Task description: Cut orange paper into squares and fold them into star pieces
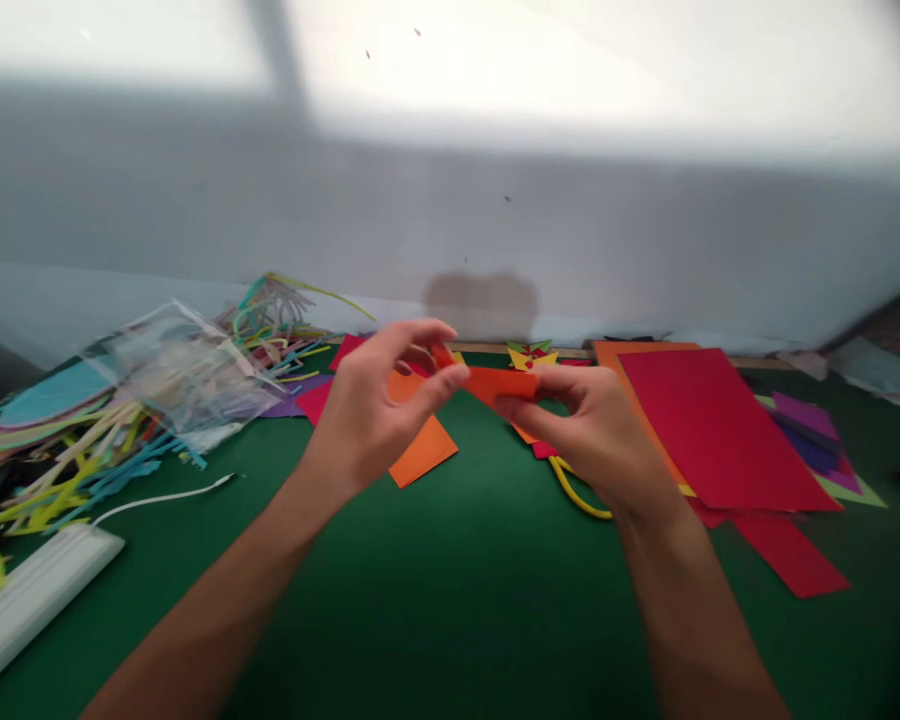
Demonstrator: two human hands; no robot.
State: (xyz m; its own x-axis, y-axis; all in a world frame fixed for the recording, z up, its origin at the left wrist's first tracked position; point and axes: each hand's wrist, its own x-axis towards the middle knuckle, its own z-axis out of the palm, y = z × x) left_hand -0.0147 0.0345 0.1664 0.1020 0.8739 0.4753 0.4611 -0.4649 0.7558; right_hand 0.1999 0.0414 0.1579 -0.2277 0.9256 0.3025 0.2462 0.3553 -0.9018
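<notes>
Between my two hands, raised above the green tabletop (390,590), is a folded piece of orange paper (495,383). My left hand (382,400) pinches its left end between thumb and fingers. At the other end, the thumb and fingers of my right hand (581,415) grip the paper. Behind my left hand lies a flat orange paper square (425,452), partly covered by that hand. Yellow scissor-like handle loops (581,497) show beneath my right hand; the rest of that tool is hidden.
Red sheets (720,425) over orange ones lie at right, near purple and green papers (810,430). At left are a heap of coloured paper strips (112,430), a clear plastic bag (187,350) and a white bar-shaped device (45,590) with a cable. Cut star-like papers (532,357) lie by the wall.
</notes>
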